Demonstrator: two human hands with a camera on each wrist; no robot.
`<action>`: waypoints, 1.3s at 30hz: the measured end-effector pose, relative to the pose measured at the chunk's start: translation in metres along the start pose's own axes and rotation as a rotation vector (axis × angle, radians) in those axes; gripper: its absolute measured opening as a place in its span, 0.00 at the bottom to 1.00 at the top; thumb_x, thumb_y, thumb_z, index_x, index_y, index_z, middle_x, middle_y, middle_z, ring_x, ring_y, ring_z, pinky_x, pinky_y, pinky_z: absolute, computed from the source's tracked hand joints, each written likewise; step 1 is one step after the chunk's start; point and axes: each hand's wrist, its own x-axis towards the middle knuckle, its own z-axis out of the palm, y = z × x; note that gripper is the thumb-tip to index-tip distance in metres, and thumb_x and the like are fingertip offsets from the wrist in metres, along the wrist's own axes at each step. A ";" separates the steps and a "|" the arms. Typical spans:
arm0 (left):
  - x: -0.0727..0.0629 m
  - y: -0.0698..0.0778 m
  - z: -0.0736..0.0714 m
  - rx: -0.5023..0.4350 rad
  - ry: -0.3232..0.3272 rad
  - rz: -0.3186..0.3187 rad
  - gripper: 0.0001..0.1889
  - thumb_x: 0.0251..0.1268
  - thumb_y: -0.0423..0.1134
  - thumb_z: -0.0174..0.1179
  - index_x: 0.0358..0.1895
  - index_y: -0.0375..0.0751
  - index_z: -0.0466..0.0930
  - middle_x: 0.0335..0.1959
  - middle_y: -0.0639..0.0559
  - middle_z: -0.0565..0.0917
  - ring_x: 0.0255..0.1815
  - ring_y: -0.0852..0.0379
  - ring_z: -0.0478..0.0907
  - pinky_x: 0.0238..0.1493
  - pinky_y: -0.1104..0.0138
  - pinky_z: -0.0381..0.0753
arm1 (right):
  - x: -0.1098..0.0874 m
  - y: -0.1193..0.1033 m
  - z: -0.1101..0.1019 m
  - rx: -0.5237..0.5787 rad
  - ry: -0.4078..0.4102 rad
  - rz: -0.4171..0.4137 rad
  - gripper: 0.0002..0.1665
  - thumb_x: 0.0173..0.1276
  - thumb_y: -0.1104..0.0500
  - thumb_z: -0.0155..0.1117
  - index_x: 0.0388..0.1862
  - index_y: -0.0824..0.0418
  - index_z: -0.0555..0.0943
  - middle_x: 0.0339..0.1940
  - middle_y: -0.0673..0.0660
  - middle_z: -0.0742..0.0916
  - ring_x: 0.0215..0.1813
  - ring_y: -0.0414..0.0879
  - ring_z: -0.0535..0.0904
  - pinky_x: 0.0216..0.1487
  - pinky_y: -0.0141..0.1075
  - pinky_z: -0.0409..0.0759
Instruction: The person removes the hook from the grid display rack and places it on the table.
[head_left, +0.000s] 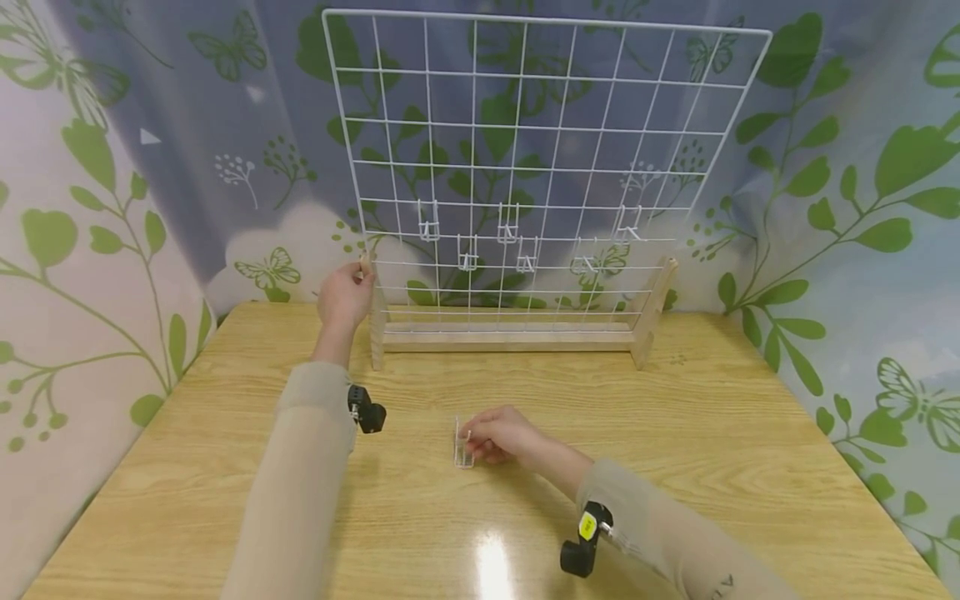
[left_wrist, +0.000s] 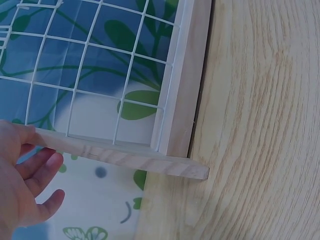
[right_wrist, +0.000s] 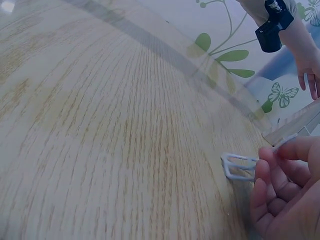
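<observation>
White wire forms the upright grid point(head_left: 517, 127) at twelve o'clock from the centre of the head view, set in a pale wooden stand point(head_left: 507, 337) at the back of the tabletop point(head_left: 697, 417). Six hung hooks point(head_left: 507, 234) spread across its lower part from about eleven to just past two o'clock, three on a higher level and three lower.

At six o'clock, over the middle of the tabletop and well apart from the grid, the person's right hand point(head_left: 501, 435) pinches a loose hook point(head_left: 463, 460), also of white wire, between thumb and fingers. Its bent end points toward ten o'clock from the hand in the right wrist view; whether it touches the wood below cannot be told.

At nine o'clock, the left hand point(head_left: 347, 296) grips the upper end of the stand's left post point(left_wrist: 125, 156) between thumb and fingers, the remaining fingers spread loosely beneath it in the left wrist view. Both sleeves point(head_left: 303, 483) are beige, and each wrist carries a black camera point(head_left: 367, 412), one between seven and eight o'clock, the other at five. Green leaves and butterflies pattern the backdrop point(head_left: 810, 177) behind the stand.
</observation>
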 end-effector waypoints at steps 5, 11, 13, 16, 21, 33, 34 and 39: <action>0.000 0.000 0.000 -0.006 0.000 -0.001 0.20 0.70 0.44 0.48 0.61 0.40 0.71 0.49 0.40 0.79 0.48 0.42 0.75 0.47 0.52 0.72 | 0.000 0.003 -0.001 -0.008 -0.012 -0.008 0.13 0.64 0.63 0.56 0.43 0.70 0.80 0.23 0.51 0.84 0.24 0.38 0.77 0.26 0.28 0.74; -0.001 0.000 -0.001 -0.012 0.004 -0.002 0.20 0.70 0.44 0.48 0.60 0.40 0.71 0.49 0.40 0.79 0.48 0.42 0.75 0.47 0.52 0.73 | -0.002 0.000 -0.010 -0.044 -0.005 -0.036 0.14 0.64 0.61 0.59 0.43 0.69 0.81 0.25 0.52 0.84 0.27 0.40 0.79 0.28 0.30 0.76; -0.002 0.000 -0.002 -0.008 0.004 0.000 0.20 0.70 0.44 0.48 0.61 0.40 0.71 0.49 0.40 0.79 0.48 0.42 0.75 0.47 0.52 0.73 | -0.003 -0.004 -0.015 -0.061 0.007 -0.055 0.15 0.64 0.61 0.58 0.44 0.70 0.80 0.25 0.51 0.83 0.28 0.40 0.78 0.30 0.31 0.76; -0.002 0.001 -0.003 0.001 0.001 0.002 0.21 0.70 0.44 0.47 0.61 0.39 0.71 0.49 0.39 0.79 0.48 0.42 0.75 0.47 0.52 0.73 | -0.004 -0.012 -0.027 -0.084 0.020 -0.097 0.17 0.66 0.60 0.57 0.47 0.73 0.78 0.26 0.51 0.83 0.29 0.41 0.78 0.33 0.34 0.76; -0.002 0.000 -0.003 0.014 -0.007 0.009 0.21 0.70 0.44 0.47 0.61 0.39 0.71 0.49 0.39 0.79 0.48 0.42 0.75 0.46 0.52 0.73 | -0.002 -0.027 -0.054 -0.112 0.064 -0.170 0.19 0.67 0.59 0.55 0.50 0.74 0.76 0.28 0.50 0.83 0.30 0.40 0.78 0.35 0.36 0.77; 0.000 0.002 0.000 0.001 0.001 0.033 0.22 0.70 0.46 0.45 0.60 0.37 0.70 0.48 0.39 0.79 0.46 0.42 0.75 0.45 0.52 0.73 | -0.016 -0.061 -0.113 -0.194 0.179 -0.195 0.21 0.70 0.57 0.54 0.53 0.72 0.75 0.37 0.58 0.84 0.37 0.46 0.79 0.40 0.39 0.78; 0.000 0.003 0.000 -0.002 0.010 0.034 0.22 0.70 0.46 0.44 0.61 0.37 0.70 0.48 0.39 0.79 0.46 0.42 0.75 0.45 0.52 0.73 | -0.017 -0.062 -0.116 -0.204 0.177 -0.193 0.21 0.70 0.57 0.54 0.54 0.72 0.74 0.38 0.58 0.84 0.38 0.47 0.79 0.41 0.39 0.78; 0.000 0.003 -0.001 -0.035 0.038 0.027 0.24 0.71 0.48 0.44 0.64 0.40 0.67 0.49 0.39 0.79 0.48 0.42 0.75 0.47 0.52 0.73 | -0.021 -0.063 -0.127 -0.244 0.195 -0.185 0.23 0.71 0.55 0.53 0.56 0.71 0.73 0.43 0.64 0.83 0.40 0.46 0.78 0.42 0.37 0.78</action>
